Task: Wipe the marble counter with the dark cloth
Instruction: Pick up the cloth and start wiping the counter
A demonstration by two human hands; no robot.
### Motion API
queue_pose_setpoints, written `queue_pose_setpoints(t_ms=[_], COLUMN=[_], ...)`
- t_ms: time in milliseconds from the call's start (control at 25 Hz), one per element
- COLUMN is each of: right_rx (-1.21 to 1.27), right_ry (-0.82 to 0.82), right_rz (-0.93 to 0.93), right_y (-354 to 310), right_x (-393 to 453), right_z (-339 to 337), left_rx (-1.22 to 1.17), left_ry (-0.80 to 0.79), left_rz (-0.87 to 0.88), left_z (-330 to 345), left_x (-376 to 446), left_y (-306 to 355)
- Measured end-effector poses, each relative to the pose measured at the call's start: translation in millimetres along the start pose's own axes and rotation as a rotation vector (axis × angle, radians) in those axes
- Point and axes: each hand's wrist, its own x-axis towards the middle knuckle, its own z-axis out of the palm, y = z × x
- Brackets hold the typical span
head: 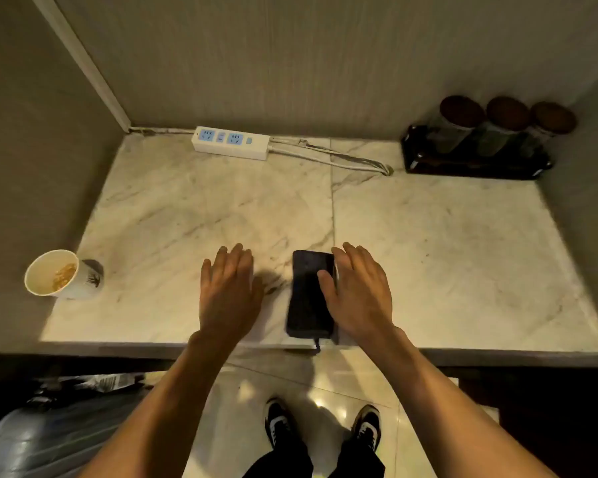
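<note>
Dark cloth (309,298) lies folded at front edge of marble counter (446,257), near middle. Right hand (358,294) open flat, thumb side over cloth, nothing gripped. Left hand (229,294) open, empty, just beside. Advice: press palm evenly on cloth, sweep long strokes, steer around cup (it looks tippable). Count: one cloth, one cup (61,274), one power strip (231,143), three jars (504,129).

Grey ribbed walls (290,63) enclose the alcove on three sides, above a glossy pale tiled floor (242,401).
</note>
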Motion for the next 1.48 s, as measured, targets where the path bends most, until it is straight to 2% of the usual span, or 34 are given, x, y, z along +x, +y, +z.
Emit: queue_pose_setpoints(t_ms=[240,520,960,1080,1240,1480], right_rx=[-0.068,-0.082,-0.046,-0.064,-0.174,-0.25], right_ry=[-0.064,-0.085,-0.076,-0.08,-0.152,-0.28], right_rz=[-0.006,0.05,0.033,-0.049,-0.291,-0.631], right_y=[-26,-39,-30,-12,27,79], right_x=[-1,1,-14,-29,-36,-7], right_z=[47,82,91,86,74,55], left_rx=[-0.126,-0.007,-0.022,-0.042,-0.099,-0.092], left_ry=[0.055,0.053,0.061,0.067,0.101,0.01], left_rz=[0.023,0.002,-0.009,-0.013,0.017,0.026], left_z=[44,54,58,58,57,65], left_x=[-6,-1,-2,-1,-1,-3], left_y=[-1,2,2,6,33,66])
